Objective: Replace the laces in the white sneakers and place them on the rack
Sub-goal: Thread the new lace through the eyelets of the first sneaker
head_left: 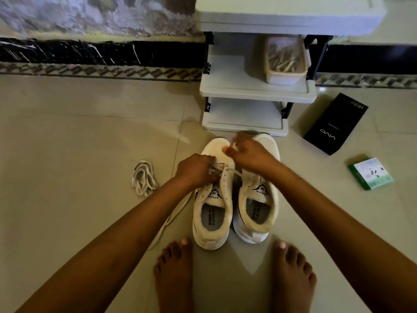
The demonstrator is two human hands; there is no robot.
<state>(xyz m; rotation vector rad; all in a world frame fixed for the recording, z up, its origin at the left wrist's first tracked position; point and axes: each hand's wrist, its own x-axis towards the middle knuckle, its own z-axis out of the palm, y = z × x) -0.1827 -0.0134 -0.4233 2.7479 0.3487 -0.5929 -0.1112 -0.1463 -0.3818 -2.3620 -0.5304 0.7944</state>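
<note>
Both arms are reaching down and forward, nearly straight, meeting over the pair of shoes on the floor. The left hand [198, 169] is curling its fingers round a bunch of white lace [216, 168] at the eyelets of the left sneaker [213, 199], knuckles up. The right hand [250, 154] is crossing a little further forward, over the toe area, and is pinching a lace end [234, 144] between thumb and fingertips; a strand is running from the eyelets up towards it.

The right sneaker [257, 199] is standing just beside the left one, the two touching along their inner sides, toes pointing at the rack [255, 91]. Both tongues are reading "SPEED" under a dark pointed emblem, and both insoles are showing "SPEED" and "FLEXIBLE". Two bare feet [173, 274] are standing just behind the heels.

A loose coiled lace [143, 178] is lying on the tiles to the left, and another long strand [171, 220] is trailing back from the left sneaker under the left forearm.

The rack's middle shelf is holding a pale tub [285, 62] of what may be laces. To the right on the floor are lying a black box [334, 124] marked "vivo" and, nearer, a small green and white box [370, 173] whose print is too small to read.
</note>
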